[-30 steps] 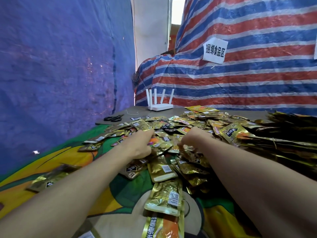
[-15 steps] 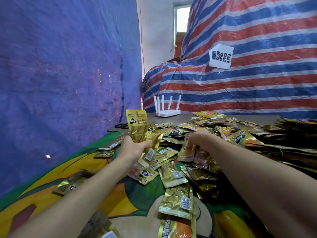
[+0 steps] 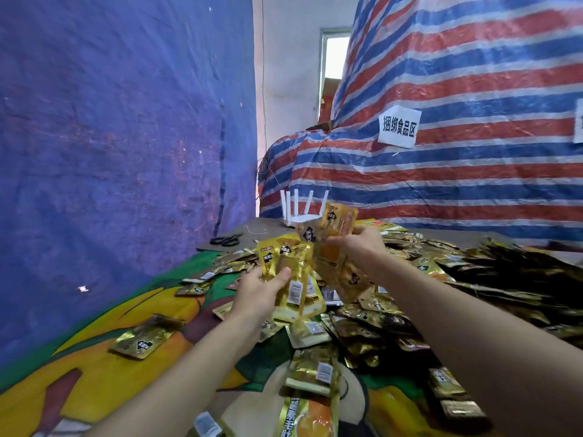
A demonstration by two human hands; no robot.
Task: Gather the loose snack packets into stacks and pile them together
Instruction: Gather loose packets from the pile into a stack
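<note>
A bunch of gold snack packets (image 3: 288, 269) stands upright in the left hand (image 3: 257, 294), whose fingers and thumb are curled around its lower half, above the near-left part of the table. Just beside it, a little higher and farther away, the right hand (image 3: 362, 242) grips a second bunch (image 3: 339, 227) of gold and orange packets. Whether the two bunches touch at their edges, I cannot tell. Under both hands lies a wide heap of loose packets (image 3: 362, 329), overlapping in all directions on a colourful printed cloth (image 3: 94, 367). One single packet (image 3: 143, 339) lies apart on the cloth to the left, with bare cloth between it and the heap. To the right of the heap, close to the right forearm, dark stacked packets (image 3: 520, 272) rise higher than the loose ones. At the far end a bare strip of table (image 3: 252, 231) carries black scissors (image 3: 225, 239) and a white router (image 3: 303, 216) with its antennas up, partly behind the second bunch. A blue sheet (image 3: 110, 137) hangs close along the left edge, and a red, white and blue striped sheet (image 3: 457, 171) with a paper sign (image 3: 399, 127) closes the far and right sides.
</note>
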